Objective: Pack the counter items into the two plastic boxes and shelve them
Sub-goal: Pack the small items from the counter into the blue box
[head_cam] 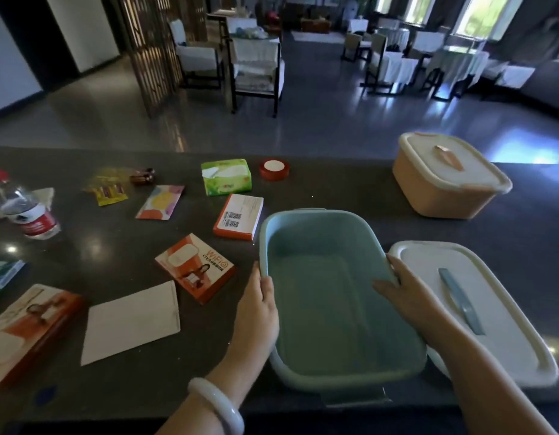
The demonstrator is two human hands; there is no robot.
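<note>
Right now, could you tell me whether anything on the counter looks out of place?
The clear plastic water bottle with a red label lies tipped on its side at the counter's left edge, against crumpled white paper. No spill shows.

Dark counter (pixel 121 246) holding a green box (pixel 341 296), lidded orange box (pixel 444 183), white lid (pixel 491 309), tissue pack (pixel 226 176), cartons, packets, bottle.

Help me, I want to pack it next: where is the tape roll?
In the head view, the tape roll lies at the counter's far edge, just right of the tissue pack.
</note>
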